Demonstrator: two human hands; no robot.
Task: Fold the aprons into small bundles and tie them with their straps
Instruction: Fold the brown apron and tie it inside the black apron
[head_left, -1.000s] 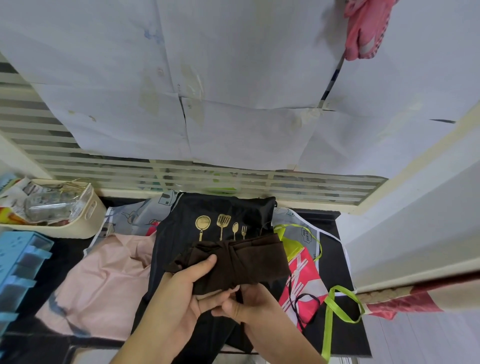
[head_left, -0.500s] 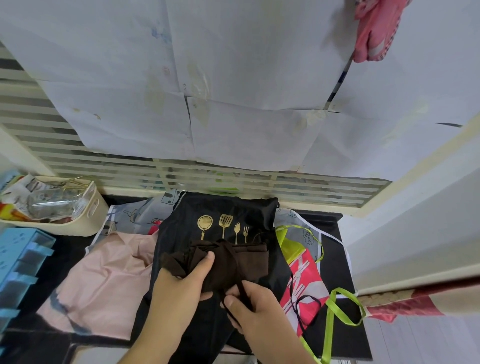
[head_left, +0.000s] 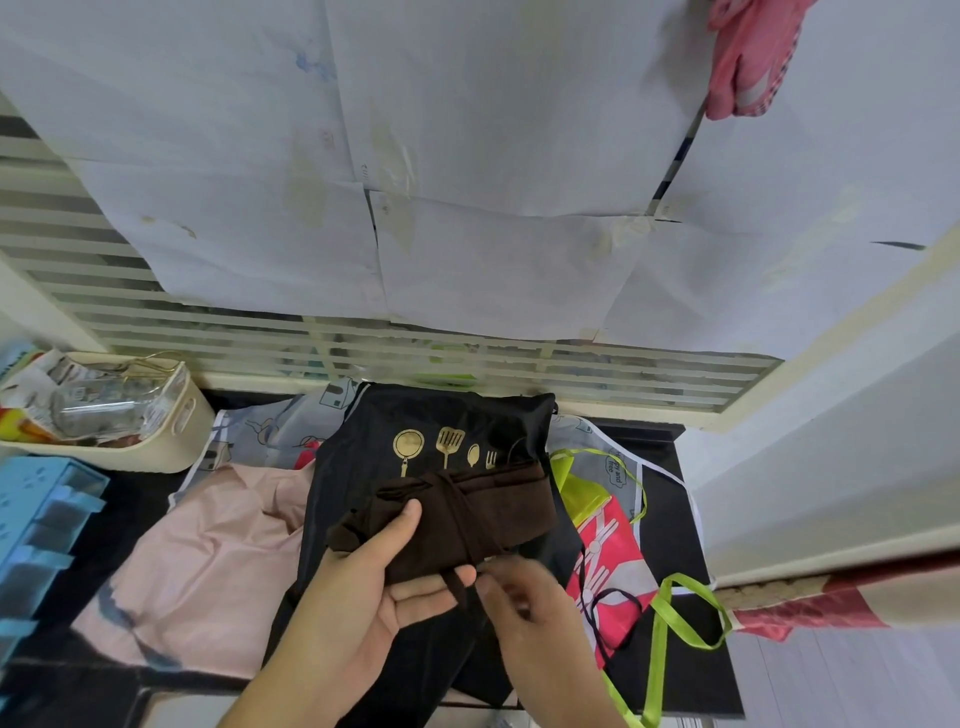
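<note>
Our left hand (head_left: 374, 587) gripped the brown apron bundle (head_left: 467, 514) at lower centre of the frame, thumb pressed on top and fingers curled beneath it. A brown strap (head_left: 457, 512) crossed over the bundle and ran down to its near edge. There our right hand (head_left: 524, 603), blurred, pinched the strap between thumb and fingertips just beside the left fingers.

Going from the left of the frame: a blue plastic rack (head_left: 36, 525) sat at the left edge, with a cream basket (head_left: 171, 436) above it holding a clear glass jar (head_left: 98, 405) and packets. Right of these a pale pink apron (head_left: 208, 561) lay crumpled on the dark counter (head_left: 670, 525), partly over a grey printed apron (head_left: 270, 426). In the centre a black apron (head_left: 441, 421) with gold utensil prints lay spread under the bundle. To its right lay a red and white apron (head_left: 608, 551) with yellow-green trim, and a lime green strap (head_left: 675, 613) looped toward the lower right. White paper sheets (head_left: 467, 156) covered the window above, and a pink glove (head_left: 748, 57) hung at upper right.
</note>
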